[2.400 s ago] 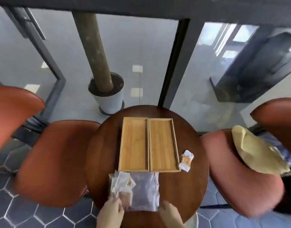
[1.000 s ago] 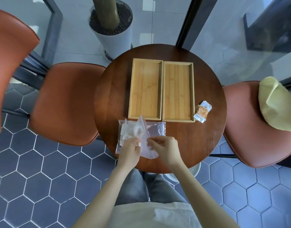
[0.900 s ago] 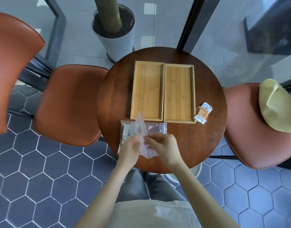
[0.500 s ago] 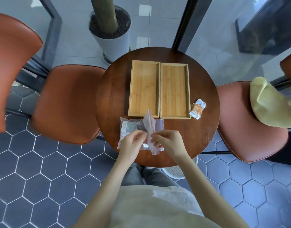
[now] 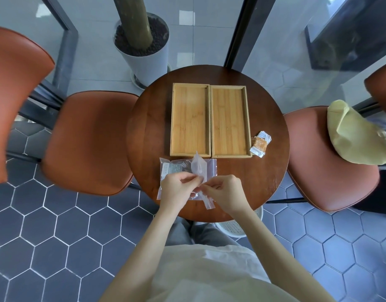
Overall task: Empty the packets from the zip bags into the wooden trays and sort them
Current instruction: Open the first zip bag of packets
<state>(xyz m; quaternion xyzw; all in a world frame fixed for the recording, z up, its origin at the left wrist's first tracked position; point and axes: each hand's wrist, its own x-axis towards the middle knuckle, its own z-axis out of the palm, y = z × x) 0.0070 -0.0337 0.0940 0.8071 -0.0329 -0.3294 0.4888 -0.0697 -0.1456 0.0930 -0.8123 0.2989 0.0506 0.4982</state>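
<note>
Two wooden trays lie side by side on the round table, the left tray [image 5: 190,120] and the right tray [image 5: 229,120], both with nothing in them. Near the table's front edge I hold a clear zip bag [image 5: 198,168] upright. My left hand [image 5: 176,190] and my right hand [image 5: 223,191] pinch its lower end from either side. Under it another zip bag [image 5: 172,168] lies flat with packets inside. An orange and white packet [image 5: 259,143] rests on the table right of the trays.
The brown round table [image 5: 266,171] stands between orange chairs, one at the left [image 5: 87,140] and one at the right [image 5: 325,158] that carries a yellow bag [image 5: 353,136]. A potted trunk [image 5: 142,46] stands behind the table. A white basket [image 5: 235,227] sits under the table.
The camera tilted down from the window to the table. My hands lifted one zip bag off the pile and turned it upright, and now pinch it close together.
</note>
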